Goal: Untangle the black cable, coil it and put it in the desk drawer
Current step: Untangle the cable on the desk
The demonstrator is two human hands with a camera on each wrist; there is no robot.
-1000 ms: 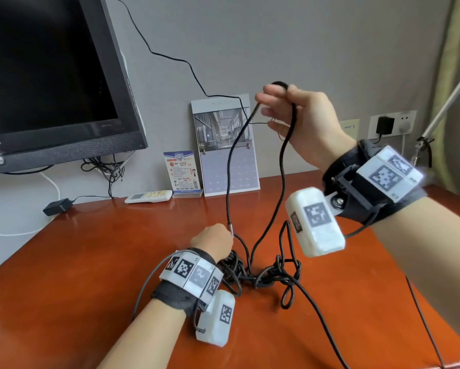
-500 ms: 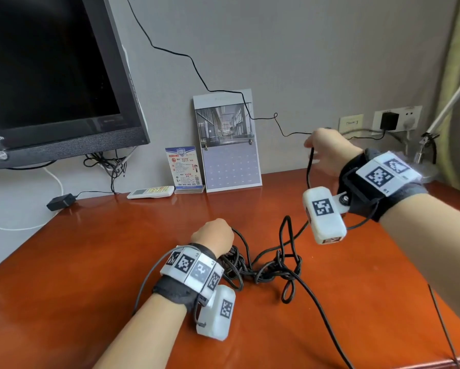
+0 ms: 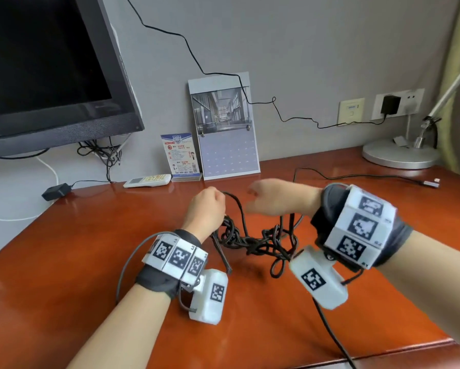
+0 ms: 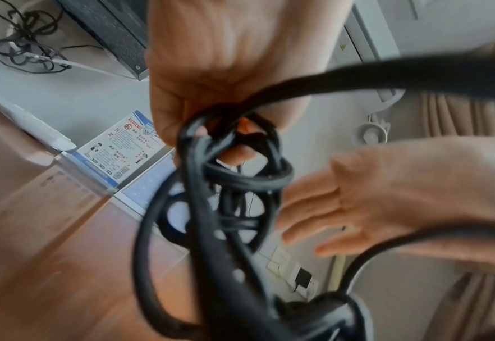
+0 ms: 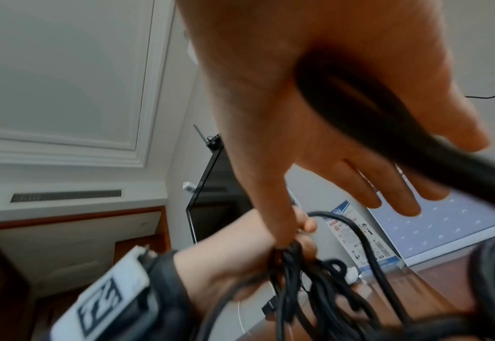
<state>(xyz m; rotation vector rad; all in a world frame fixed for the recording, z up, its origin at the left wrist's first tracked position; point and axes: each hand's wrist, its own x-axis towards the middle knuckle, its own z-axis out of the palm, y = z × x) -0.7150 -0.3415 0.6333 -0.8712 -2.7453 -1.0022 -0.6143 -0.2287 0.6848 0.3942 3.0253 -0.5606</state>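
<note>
Black cable (image 3: 252,242) bunched in left hand (image 3: 206,206), right hand (image 3: 276,199) open-fingered alongside

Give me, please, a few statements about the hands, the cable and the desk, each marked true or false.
1. The left hand grips the black cable. True.
2. The right hand is clenched in a fist. False: its fingers are spread, as the left wrist view shows.
3. The cable is neatly coiled. False: it is a tangle on the desk.
4. A calendar leans against the wall. True.
5. The lamp stands beside the monitor. False: it stands at the far right.
</note>
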